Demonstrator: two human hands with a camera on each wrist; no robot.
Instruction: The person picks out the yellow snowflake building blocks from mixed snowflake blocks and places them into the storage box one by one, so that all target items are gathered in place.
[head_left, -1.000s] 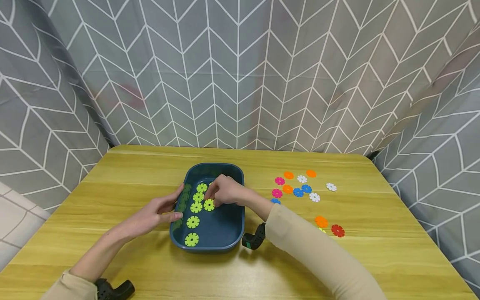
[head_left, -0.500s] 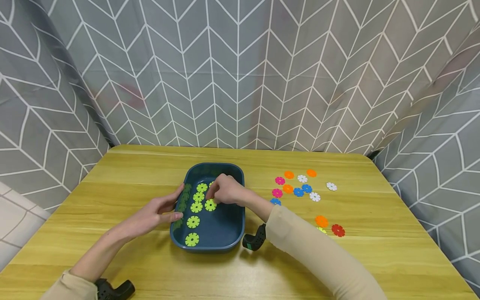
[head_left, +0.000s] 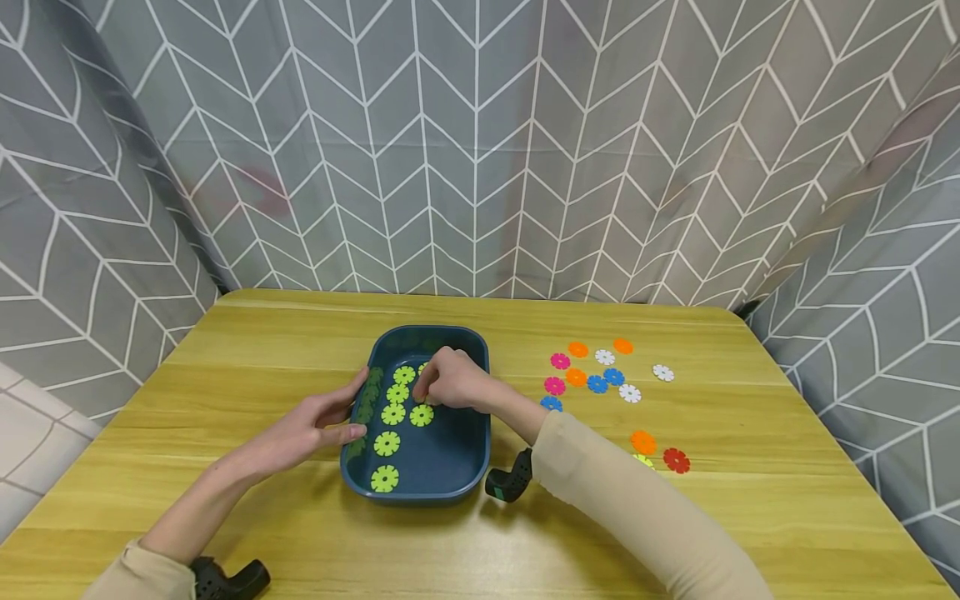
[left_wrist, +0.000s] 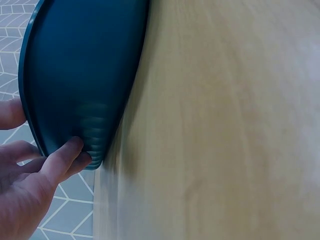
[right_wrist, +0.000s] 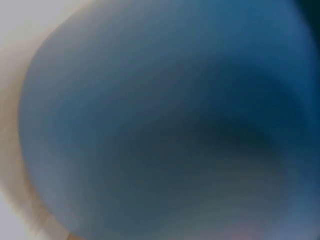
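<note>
A dark blue basin stands on the table with several yellow-green notched discs inside, most in a line along its left side. My left hand grips the basin's left rim, its thumb at the near part. In the left wrist view that hand's fingers lie against the basin wall. My right hand reaches inside with curled fingers pointing down, just above one yellow-green disc lying flat. Whether its hidden fingertips hold anything cannot be seen. The right wrist view shows only blurred blue.
Right of the basin, several loose discs lie scattered: orange, white, blue, pink and red. A yellow disc is partly behind the right sleeve. A patterned curtain hangs behind the table.
The yellow-green disc by my right fingertips has shifted slightly right and toward me, and more of it now shows below the fingers. My left hand keeps its place on the rim.
</note>
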